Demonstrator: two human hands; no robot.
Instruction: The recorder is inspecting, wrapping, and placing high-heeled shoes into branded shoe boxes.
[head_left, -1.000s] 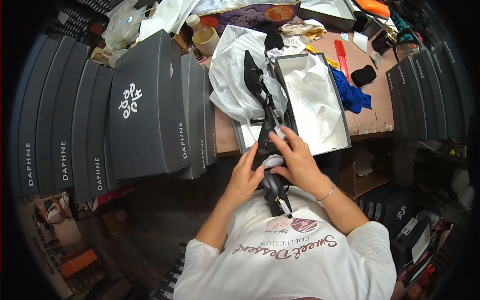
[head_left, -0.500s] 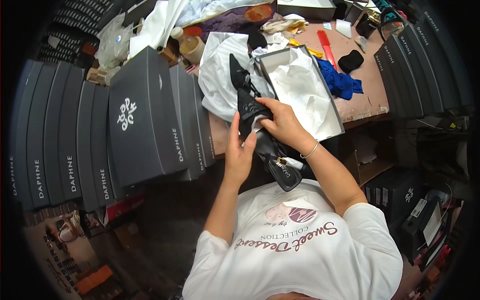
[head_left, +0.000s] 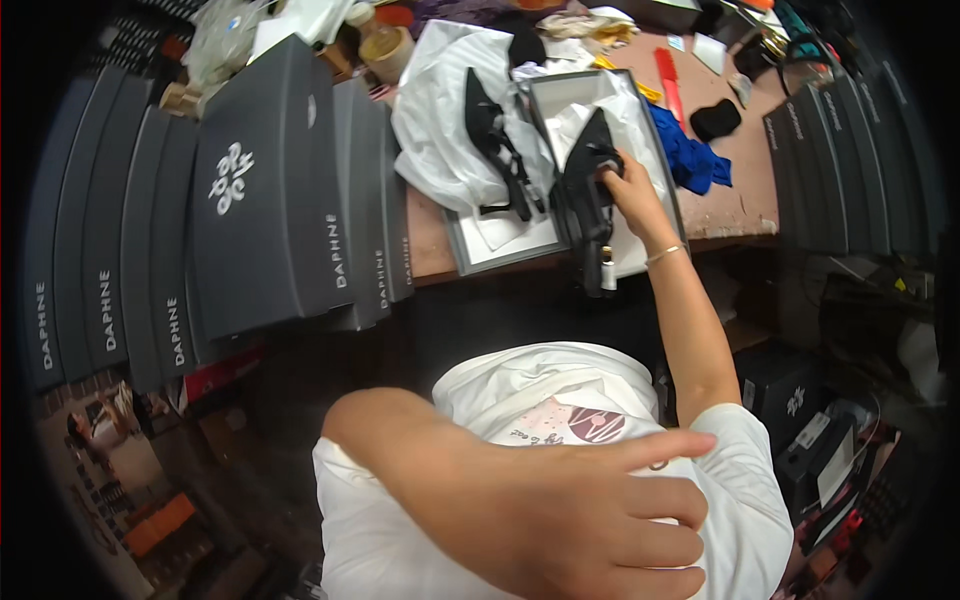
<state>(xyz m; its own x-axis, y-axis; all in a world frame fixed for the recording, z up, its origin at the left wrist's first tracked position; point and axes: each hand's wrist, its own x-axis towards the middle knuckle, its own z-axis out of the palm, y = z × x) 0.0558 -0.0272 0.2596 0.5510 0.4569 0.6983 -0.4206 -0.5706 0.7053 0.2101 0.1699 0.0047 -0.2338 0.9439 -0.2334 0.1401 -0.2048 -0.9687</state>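
Right hand [head_left: 630, 190] pinches black pointed-toe strappy shoe [head_left: 582, 195] by its right side, over right-hand open grey cardboard box [head_left: 548, 95]. Left hand [head_left: 590, 515] near, fingers loosely spread. Level hold looks best.

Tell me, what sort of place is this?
It looks like a shoe workshop or packing room, though I can't be sure. Dark grey boxes stand in rows, and the right hand holds a black pointed shoe over an open box.
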